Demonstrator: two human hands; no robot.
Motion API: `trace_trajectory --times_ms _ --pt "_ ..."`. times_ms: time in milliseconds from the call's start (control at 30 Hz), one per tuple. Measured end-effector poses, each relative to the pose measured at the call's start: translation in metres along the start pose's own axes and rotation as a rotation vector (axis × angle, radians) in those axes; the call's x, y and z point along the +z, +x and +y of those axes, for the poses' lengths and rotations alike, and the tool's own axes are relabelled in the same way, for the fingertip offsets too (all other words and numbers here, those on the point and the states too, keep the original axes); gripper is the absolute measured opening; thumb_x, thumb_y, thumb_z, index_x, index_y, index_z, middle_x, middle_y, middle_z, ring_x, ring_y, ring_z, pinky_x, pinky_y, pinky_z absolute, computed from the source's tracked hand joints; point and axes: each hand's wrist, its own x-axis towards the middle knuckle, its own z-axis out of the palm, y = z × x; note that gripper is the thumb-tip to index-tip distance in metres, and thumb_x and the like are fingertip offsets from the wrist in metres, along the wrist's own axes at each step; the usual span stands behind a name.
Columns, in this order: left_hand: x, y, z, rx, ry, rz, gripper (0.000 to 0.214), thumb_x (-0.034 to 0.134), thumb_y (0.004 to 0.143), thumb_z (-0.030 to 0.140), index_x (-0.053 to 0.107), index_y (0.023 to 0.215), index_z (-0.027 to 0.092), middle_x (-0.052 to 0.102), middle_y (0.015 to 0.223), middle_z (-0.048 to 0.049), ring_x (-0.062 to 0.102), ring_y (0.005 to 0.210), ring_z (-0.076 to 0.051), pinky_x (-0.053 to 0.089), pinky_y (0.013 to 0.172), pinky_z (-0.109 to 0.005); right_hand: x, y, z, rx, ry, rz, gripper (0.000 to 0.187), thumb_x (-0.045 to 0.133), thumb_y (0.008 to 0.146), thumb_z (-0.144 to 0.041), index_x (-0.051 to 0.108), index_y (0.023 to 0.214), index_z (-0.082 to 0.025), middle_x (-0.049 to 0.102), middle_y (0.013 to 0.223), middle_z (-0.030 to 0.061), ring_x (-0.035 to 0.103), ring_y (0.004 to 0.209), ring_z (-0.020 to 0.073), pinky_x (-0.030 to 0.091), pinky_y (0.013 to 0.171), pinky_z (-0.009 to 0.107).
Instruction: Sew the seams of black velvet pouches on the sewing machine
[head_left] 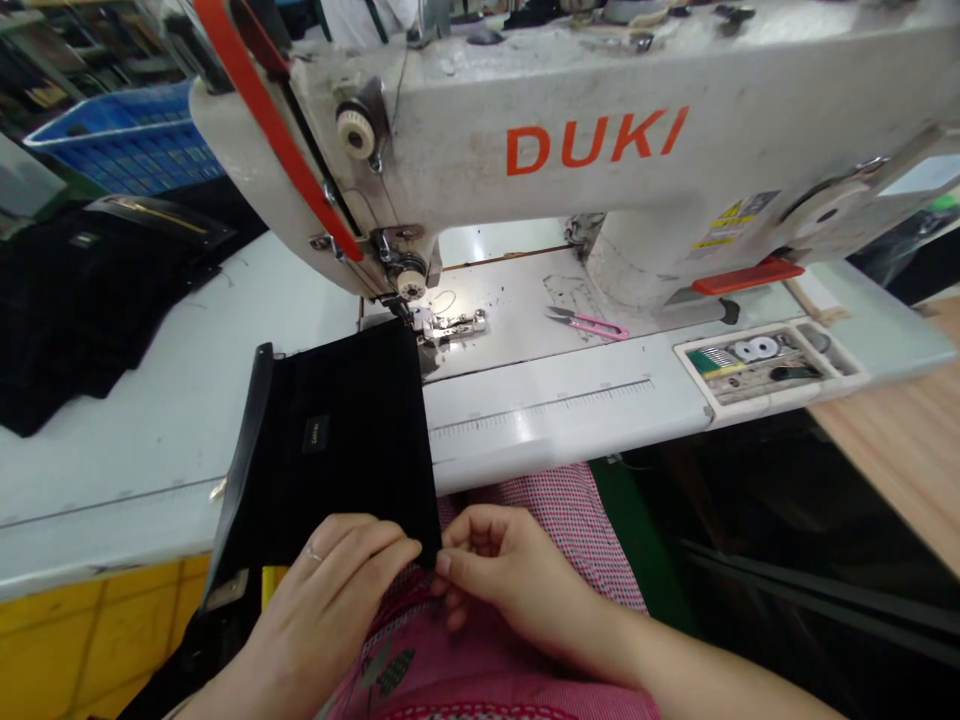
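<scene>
A black fabric panel (352, 440) with a small label lies over the front edge of the sewing table, its far corner under the needle area of the sewing machine (465, 120). My left hand (337, 570), with a ring on one finger, is closed over the panel's near edge. At the near right corner, my right hand (495, 565) pinches the same panel between thumb and curled fingers. A dark smooth strip (244, 450) borders the panel's left side. The fingers hide part of the near edge.
More black fabric pieces (97, 290) are piled on the table's left, before a blue basket (127, 135). Pink thread snips (589, 323) lie on the machine bed. A parts tray (772, 365) with bobbins is set at the right, and a printed ruler (540, 405) runs along the front.
</scene>
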Motion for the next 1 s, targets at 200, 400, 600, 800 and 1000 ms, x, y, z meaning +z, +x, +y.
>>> trace_trajectory --times_ms 200,400,600,800,1000 --pt "0.007 -0.014 -0.005 0.037 0.023 -0.004 0.033 0.048 0.099 0.01 0.062 0.128 0.02 0.064 0.118 -0.0052 0.056 0.111 -0.021 0.045 0.101 -0.038 0.001 -0.002 -0.001 -0.014 0.061 -0.044 0.039 0.079 0.076 -0.049 0.062 0.083 -0.014 0.07 0.072 0.002 0.064 0.053 0.0117 0.052 0.055 0.025" --pt "0.009 -0.016 -0.005 0.03 0.021 0.041 0.035 0.049 0.099 0.011 0.062 0.129 0.023 0.066 0.117 -0.0033 0.058 0.111 -0.02 0.046 0.101 -0.038 0.0 0.0 0.004 -0.024 0.095 -0.057 0.034 0.07 0.083 -0.046 0.063 0.08 -0.013 0.071 0.073 0.005 0.065 0.053 0.0122 0.05 0.053 0.024" --pt "0.008 -0.006 -0.001 0.034 -0.044 0.135 0.031 0.048 0.1 0.01 0.065 0.124 0.02 0.067 0.111 -0.0037 0.059 0.104 -0.019 0.048 0.096 -0.035 0.001 -0.003 0.002 0.006 0.076 -0.026 0.029 0.075 0.077 -0.039 0.063 0.084 -0.014 0.072 0.075 0.0035 0.065 0.054 0.012 0.052 0.055 0.025" --pt "0.01 -0.008 -0.001 0.035 -0.021 0.147 0.033 0.047 0.1 0.01 0.064 0.125 0.02 0.066 0.114 -0.0044 0.059 0.107 -0.019 0.049 0.097 -0.036 0.003 -0.002 0.005 -0.02 0.016 -0.028 0.027 0.075 0.076 -0.038 0.061 0.079 -0.015 0.067 0.067 0.0001 0.063 0.052 0.012 0.051 0.055 0.025" --pt "0.01 -0.012 -0.001 0.033 -0.04 0.114 0.036 0.05 0.097 0.007 0.062 0.129 0.02 0.066 0.116 -0.0046 0.059 0.109 -0.02 0.048 0.099 -0.037 0.006 -0.003 -0.001 -0.03 -0.014 0.013 0.029 0.074 0.078 -0.041 0.059 0.084 -0.017 0.066 0.066 -0.002 0.064 0.056 0.0128 0.051 0.058 0.026"
